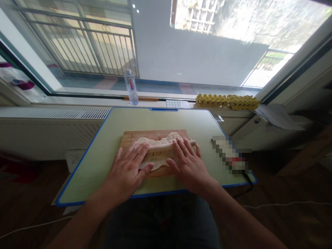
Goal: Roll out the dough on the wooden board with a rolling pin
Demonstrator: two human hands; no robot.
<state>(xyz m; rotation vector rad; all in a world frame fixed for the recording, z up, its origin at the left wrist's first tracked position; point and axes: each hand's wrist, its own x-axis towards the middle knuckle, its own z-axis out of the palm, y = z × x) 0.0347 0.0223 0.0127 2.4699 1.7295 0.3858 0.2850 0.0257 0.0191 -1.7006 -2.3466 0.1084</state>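
Observation:
A thin wooden rolling pin (pixel 163 147) lies crosswise on a flattened sheet of dough (pixel 155 159). My left hand (pixel 129 166) rests over the pin's left end, fingers stretched out and lying flat, thumb towards the middle. Over the right end lies my right hand (pixel 188 160), its fingers extended and slightly apart, the little finger beside the pin's tip. Neither hand wraps round the pin. The dough has an uneven edge and sits on a wooden cutting board (pixel 129 136), partly hidden beneath both hands.
The board lies on a pale green table (pixel 101 159) with a blue rim. A blurred-out object (pixel 229 154) with a black cable is on the table's right side. On the windowsill stand a plastic bottle (pixel 131 88) and yellow egg cartons (pixel 227 101). A radiator (pixel 52 113) runs below the window.

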